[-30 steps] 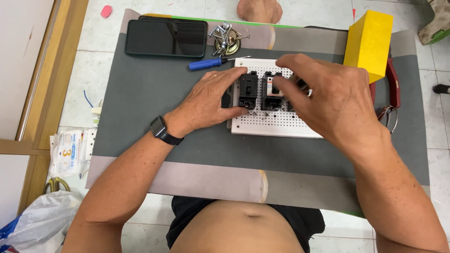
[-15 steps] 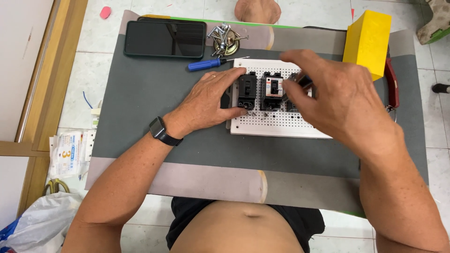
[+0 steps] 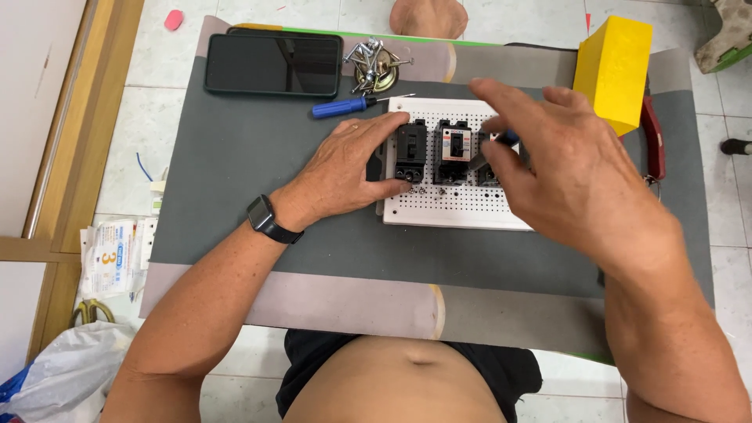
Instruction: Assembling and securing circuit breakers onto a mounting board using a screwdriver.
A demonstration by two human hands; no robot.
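Currently we've got the white perforated board (image 3: 458,205) lying flat on the grey mat (image 3: 235,157) that covers the surface, with three small breaker-type modules in a row on its upper half. Our left hand (image 3: 345,168) lies flat at the board's left edge, fingers (image 3: 388,131) curled against the black module (image 3: 410,150), thumb along the bottom of it; it reads as bracing, so board and module don't slide under tool pressure. Our right hand (image 3: 564,164) hovers over the right side of the board, fingers pinched narrow on a blue-handled screwdriver (image 3: 493,149) whose tip points down-left between the middle module (image 3: 453,150) and the third one. That third module is mostly hidden under the right hand, so we can't tell its state or whether the tip touches anything. A second blue screwdriver (image 3: 348,105) lies on the mat just above the board, beside a small round dish of screws (image 3: 374,64). A dark phone (image 3: 274,63) sits at the mat's far-left corner, well apart. The yellow box (image 3: 615,66) stands just beside the board's top-right corner, and a red-handled tool (image 3: 652,137) lies below it; both crowd the right hand's side. Papers (image 3: 113,254) and a plastic bag (image 3: 66,376) sit on the floor at left.
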